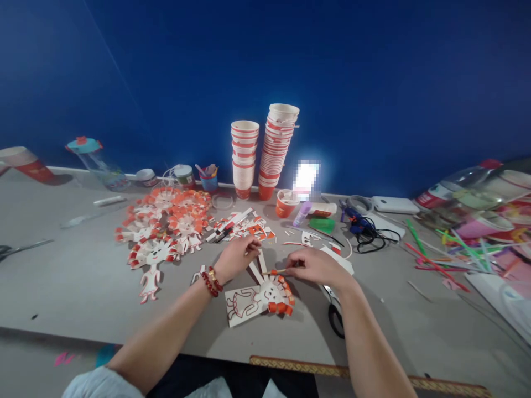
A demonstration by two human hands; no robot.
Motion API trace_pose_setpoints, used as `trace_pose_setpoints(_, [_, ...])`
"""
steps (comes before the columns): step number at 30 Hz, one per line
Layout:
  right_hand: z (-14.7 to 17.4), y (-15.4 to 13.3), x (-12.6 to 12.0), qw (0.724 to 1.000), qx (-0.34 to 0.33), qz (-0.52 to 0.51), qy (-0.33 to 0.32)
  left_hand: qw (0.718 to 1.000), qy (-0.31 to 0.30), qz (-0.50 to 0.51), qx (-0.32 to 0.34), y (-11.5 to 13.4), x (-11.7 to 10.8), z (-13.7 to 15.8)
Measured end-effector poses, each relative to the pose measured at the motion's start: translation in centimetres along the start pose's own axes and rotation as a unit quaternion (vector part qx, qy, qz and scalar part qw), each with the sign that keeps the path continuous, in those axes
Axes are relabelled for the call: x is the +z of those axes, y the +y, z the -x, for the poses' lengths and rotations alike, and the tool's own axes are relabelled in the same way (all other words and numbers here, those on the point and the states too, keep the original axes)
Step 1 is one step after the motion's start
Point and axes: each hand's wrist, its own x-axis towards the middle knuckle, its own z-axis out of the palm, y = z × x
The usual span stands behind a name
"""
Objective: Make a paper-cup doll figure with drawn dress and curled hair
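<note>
A paper doll [243,305] cut from a cup lies on the table, with a drawn face, an outlined dress and curled red-and-white strips around its head. Several strips on its upper side stay straight. Above them my left hand [239,257] has its fingers pinched together beside the tip of one white strip [262,262]; whether they grip it is hidden. My right hand [309,265] closes on a thin wooden stick [277,272], whose end meets a curl at the top of the head. Scissors [335,315] with black handles lie partly under my right forearm.
Finished paper dolls [166,221] are piled at left. Two tall stacks of paper cups [244,160] stand by the blue wall, near a glowing phone [306,179]. Paper scraps [249,226], a glue stick [302,213], a blue glue gun [359,221] and bottles [452,190] lie around.
</note>
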Motion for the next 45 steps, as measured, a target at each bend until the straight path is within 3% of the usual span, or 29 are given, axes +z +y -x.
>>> trace_pose_setpoints(6, [-0.1,-0.3,0.1,0.999,-0.038,-0.021,0.005,1.000,-0.030,0.001,0.010,0.5,0.8,0.4])
trace_pose_setpoints(11, [-0.1,-0.3,0.3,0.999,-0.045,-0.020,0.022,0.993,0.045,-0.105,-0.013,0.2,0.1,0.4])
trace_pose_setpoints(14, [-0.1,-0.1,0.3,0.998,-0.050,-0.027,0.032,0.995,0.045,-0.087,-0.037,0.2,-0.6,0.2])
trace_pose_setpoints(18, [-0.2,-0.1,0.4,0.997,-0.058,-0.029,0.035,0.999,-0.008,-0.040,-0.024,0.4,-0.7,0.1])
trace_pose_setpoints(22, [-0.3,-0.3,0.4,0.997,-0.057,-0.035,0.031,1.000,0.003,-0.001,-0.011,0.2,0.1,0.1])
trace_pose_setpoints(28, [1.4,1.9,-1.6,0.998,0.003,-0.068,-0.016,1.000,-0.003,0.024,-0.009,-0.2,0.4,0.0])
trace_pose_setpoints(33, [2.6,3.7,-2.7,0.990,0.018,-0.137,0.032,0.999,-0.029,0.029,0.013,0.2,0.1,0.0])
trace_pose_setpoints(39, [0.2,0.8,-0.3,0.983,0.019,-0.085,0.160,0.997,-0.028,0.057,0.038,1.2,0.6,0.2])
trace_pose_setpoints(45, [-0.9,-0.5,1.1,0.978,0.005,-0.095,0.187,0.999,0.000,0.030,0.014,1.7,1.0,0.3])
